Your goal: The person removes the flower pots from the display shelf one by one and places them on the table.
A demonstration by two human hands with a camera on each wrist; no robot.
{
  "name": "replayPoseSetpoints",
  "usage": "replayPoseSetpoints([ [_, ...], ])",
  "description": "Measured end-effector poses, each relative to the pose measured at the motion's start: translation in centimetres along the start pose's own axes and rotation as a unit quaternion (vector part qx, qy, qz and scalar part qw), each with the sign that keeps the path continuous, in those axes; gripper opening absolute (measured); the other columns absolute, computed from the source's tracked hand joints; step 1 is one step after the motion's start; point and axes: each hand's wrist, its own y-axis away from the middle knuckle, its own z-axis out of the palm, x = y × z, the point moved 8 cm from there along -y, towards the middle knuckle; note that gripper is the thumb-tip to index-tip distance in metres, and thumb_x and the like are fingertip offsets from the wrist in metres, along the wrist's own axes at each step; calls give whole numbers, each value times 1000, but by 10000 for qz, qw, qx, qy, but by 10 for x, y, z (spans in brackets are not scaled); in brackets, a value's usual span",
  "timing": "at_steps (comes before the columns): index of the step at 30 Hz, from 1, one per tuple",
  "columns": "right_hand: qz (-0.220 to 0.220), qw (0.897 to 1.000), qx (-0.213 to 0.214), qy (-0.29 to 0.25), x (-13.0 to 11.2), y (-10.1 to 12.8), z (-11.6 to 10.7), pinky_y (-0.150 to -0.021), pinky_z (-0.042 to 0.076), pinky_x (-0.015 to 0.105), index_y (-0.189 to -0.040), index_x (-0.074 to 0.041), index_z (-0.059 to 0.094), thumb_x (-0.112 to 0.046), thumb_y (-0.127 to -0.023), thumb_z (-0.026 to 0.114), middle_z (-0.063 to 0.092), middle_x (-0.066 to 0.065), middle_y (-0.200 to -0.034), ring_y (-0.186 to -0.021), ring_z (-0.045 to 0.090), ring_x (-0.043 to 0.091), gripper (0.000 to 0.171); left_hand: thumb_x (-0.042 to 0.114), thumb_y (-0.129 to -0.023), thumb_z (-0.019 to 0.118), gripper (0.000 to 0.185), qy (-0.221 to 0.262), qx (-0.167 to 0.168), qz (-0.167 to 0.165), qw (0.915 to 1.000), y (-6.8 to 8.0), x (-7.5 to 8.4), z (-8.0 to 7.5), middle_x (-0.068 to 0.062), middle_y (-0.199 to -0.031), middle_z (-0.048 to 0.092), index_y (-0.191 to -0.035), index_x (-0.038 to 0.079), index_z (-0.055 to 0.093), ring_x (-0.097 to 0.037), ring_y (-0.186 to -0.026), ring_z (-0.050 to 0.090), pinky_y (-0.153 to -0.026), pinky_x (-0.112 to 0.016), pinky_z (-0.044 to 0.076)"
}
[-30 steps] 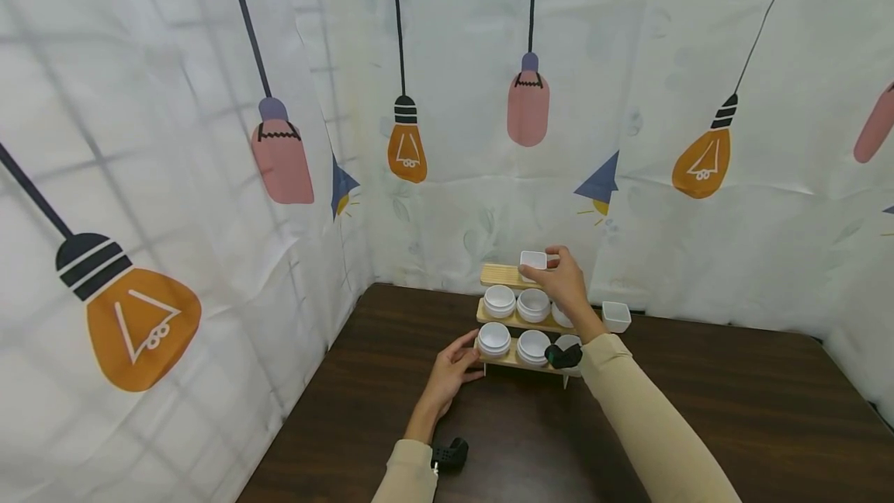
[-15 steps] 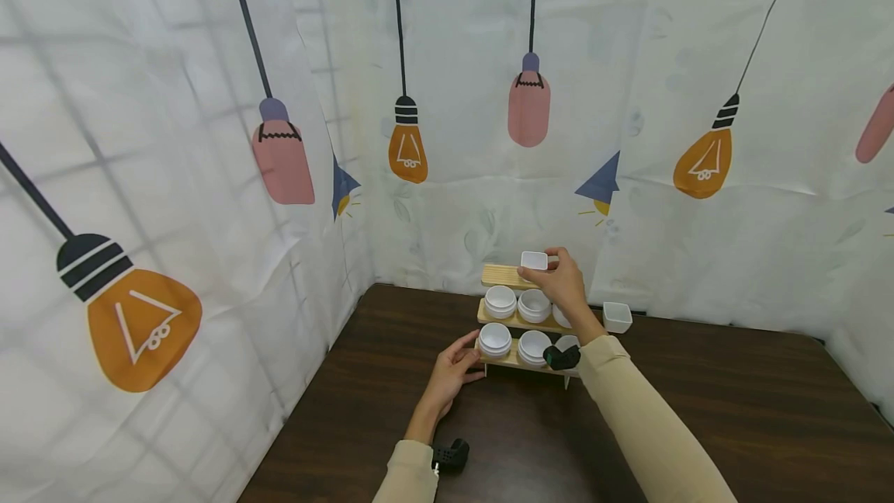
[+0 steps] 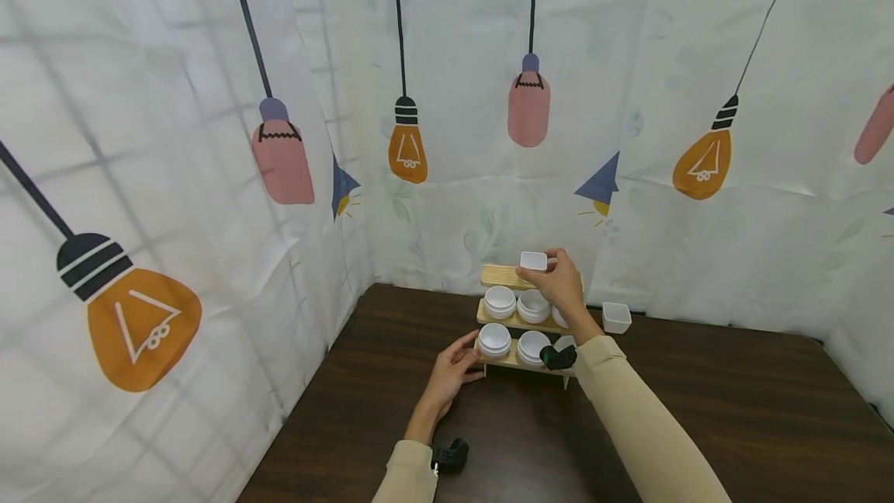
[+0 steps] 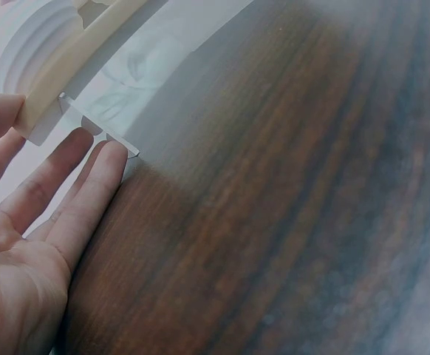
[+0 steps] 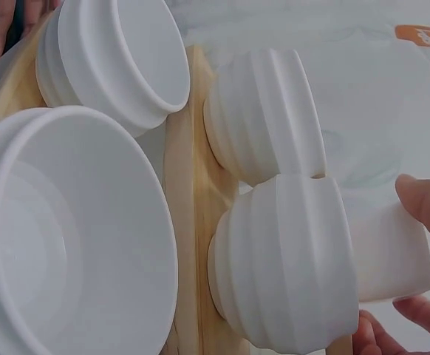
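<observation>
A three-tier wooden stand [image 3: 497, 275] on the table carries round white ribbed bowls [image 3: 534, 347] on its lower two tiers. My right hand [image 3: 560, 284] pinches a small square white bowl [image 3: 534, 261] at the top tier; whether its base rests on the wood is hidden. In the right wrist view, the thumb [image 5: 426, 203] lies on one side of this square bowl [image 5: 392, 248], with other fingers at its far side. My left hand [image 3: 448, 377] holds the left end of the lowest tier [image 4: 45, 92] between thumb and finger, the other fingers extended beside the clear support [image 4: 100, 126].
Another square white bowl [image 3: 616, 317] stands on the dark wooden table [image 3: 733, 386], right of the stand. A white curtain [image 3: 461, 216] printed with lamps hangs close behind the stand and along the left side.
Both hands and the square bowl stay almost where they were. The right wrist and forearm have shifted slightly left.
</observation>
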Motion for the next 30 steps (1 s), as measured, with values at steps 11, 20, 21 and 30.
replayPoseSetpoints([
  [11,-86,10000,38,-1,0,-1,-1,-86,54,48,-144,-6,47,-46,-87,79,63,25,-129,-112,61,39,76,17,-105,59,48,-25,-29,14,10000,0,0,1,-12,-121,66,-152,12,50,-18,-112,67,-96,-47,61],
  [20,8,9991,-51,-415,4,-1,-2,-91,56,48,-144,-9,46,-43,-88,80,61,23,-131,-117,62,38,74,16,-106,58,48,-22,-26,17,10000,0,1,0,-10,-120,66,-153,13,49,-19,-112,67,-96,-45,61],
  [21,17,9990,-58,-448,4,-1,-2,-92,56,48,-145,-9,46,-43,-88,80,60,23,-131,-117,62,38,74,16,-106,58,48,-23,-32,26,10000,0,1,0,-10,-120,66,-153,13,49,-19,-112,66,-96,-45,61],
  [30,133,9984,-49,-554,4,2,-4,-90,56,45,-146,-10,45,-41,-88,80,59,22,-129,-116,62,37,74,16,-106,58,48,-26,-41,57,10000,0,0,0,-12,-121,66,-152,11,49,-20,-113,67,-96,-47,61],
])
